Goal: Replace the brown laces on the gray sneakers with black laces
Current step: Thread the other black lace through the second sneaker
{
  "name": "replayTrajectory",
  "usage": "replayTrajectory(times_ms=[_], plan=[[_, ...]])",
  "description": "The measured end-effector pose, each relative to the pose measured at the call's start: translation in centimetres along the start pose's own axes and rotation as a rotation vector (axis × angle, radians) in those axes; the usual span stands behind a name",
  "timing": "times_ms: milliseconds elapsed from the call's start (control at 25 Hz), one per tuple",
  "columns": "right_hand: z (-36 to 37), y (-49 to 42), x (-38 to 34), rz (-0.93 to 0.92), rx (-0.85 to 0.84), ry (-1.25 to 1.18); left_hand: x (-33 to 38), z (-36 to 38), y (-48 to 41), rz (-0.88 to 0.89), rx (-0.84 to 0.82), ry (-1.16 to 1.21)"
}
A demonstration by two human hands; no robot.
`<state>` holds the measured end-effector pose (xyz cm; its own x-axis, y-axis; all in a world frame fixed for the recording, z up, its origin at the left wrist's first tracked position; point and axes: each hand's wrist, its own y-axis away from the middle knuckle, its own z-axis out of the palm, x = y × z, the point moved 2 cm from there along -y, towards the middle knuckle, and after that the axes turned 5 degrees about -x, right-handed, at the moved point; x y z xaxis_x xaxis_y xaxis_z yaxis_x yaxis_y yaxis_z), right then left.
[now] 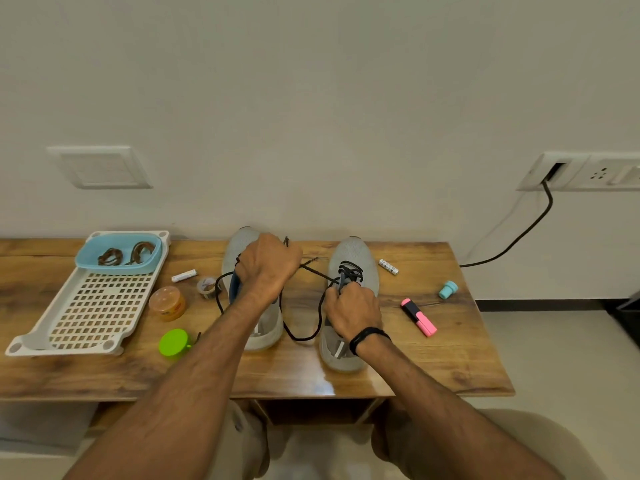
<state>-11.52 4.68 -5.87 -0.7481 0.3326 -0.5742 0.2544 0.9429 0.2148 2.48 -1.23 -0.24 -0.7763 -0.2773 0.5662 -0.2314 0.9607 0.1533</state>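
Two gray sneakers stand side by side on the wooden table, toes toward the wall: the left sneaker point(242, 244) and the right sneaker point(360, 258). My left hand point(266, 268) lies over the left sneaker and grips an end of a black lace point(301, 336), whose tip sticks out above the knuckles. My right hand point(353, 310) rests on the right sneaker and pinches black lace near its tongue, where black lacing point(351, 270) is threaded. A slack loop of black lace hangs between the shoes. The brown laces point(124, 254) lie coiled in a blue tub point(86, 252).
A white perforated tray point(93, 313) holds the blue tub at left. Nearby lie an orange jar point(168, 303), a green lid point(173, 342), a tape roll point(206, 287) and two batteries point(184, 275) point(388, 266). A pink highlighter point(419, 317) and a teal cap point(447, 289) lie right.
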Motion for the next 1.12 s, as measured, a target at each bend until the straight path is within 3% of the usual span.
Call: replayTrajectory(times_ms=[160, 200, 400, 560, 720, 920, 1120], plan=[[-1.0, -0.4, 0.0, -0.066, -0.123, 0.113, 0.4, 0.6, 0.5, 0.075, -0.529, -0.259], [-1.8, -0.4, 0.0, -0.08, -0.125, 0.16, 0.7, 1.0, 0.7, 0.126, -0.592, -0.301], [-5.9, -1.0, 1.4, -0.013, 0.023, 0.329, 1.9, 4.3, 1.6, 0.297, -0.552, -0.283], [-5.2, -1.5, 1.6, -0.028, -0.089, 0.331, 1.8, 6.6, 1.6, 0.342, -0.453, -0.291], [-3.8, -1.7, 1.3, -0.096, -0.087, 0.407, 1.7, 7.4, 2.0, 0.368, -0.445, -0.285], [-3.7, -2.2, 1.6, -0.015, 0.012, 0.289, 1.2, 7.2, 1.7, 0.294, -0.385, -0.284], [-3.9, -2.2, 1.9, -0.029, 0.011, 0.268, 1.1, 6.4, 2.0, 0.268, -0.475, -0.23]])
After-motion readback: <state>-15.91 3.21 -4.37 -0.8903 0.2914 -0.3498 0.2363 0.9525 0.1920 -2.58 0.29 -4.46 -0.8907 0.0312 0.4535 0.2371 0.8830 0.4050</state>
